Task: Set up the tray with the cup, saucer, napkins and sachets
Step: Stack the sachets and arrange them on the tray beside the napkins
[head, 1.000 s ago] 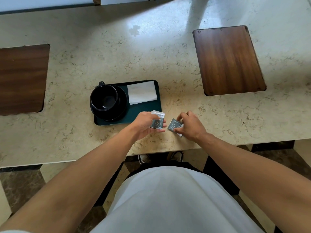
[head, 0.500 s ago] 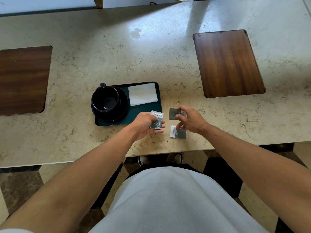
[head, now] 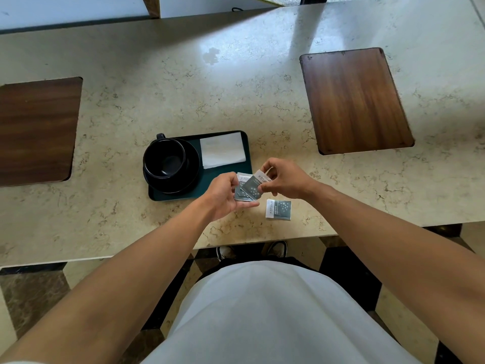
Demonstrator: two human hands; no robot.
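Since the earlier frame I had carried the second sachet (head: 256,185) across in my right hand (head: 284,178), so it overlapped the first sachet (head: 241,191) pinched in my left hand (head: 223,194); each grip was closed on its own packet, just over the near right corner of the tray (head: 181,196). A third sachet (head: 278,209) lay flat on the counter (head: 183,82) just right of my hands. The tray carried the black cup (head: 164,160) on its saucer (head: 190,169) and the napkin (head: 222,150).

Both bare forearms reach up to the frame's centre. The left hand (head: 223,195) is cupped with fingers curled, and the right hand (head: 284,178) pinches with its fingertips beside it.
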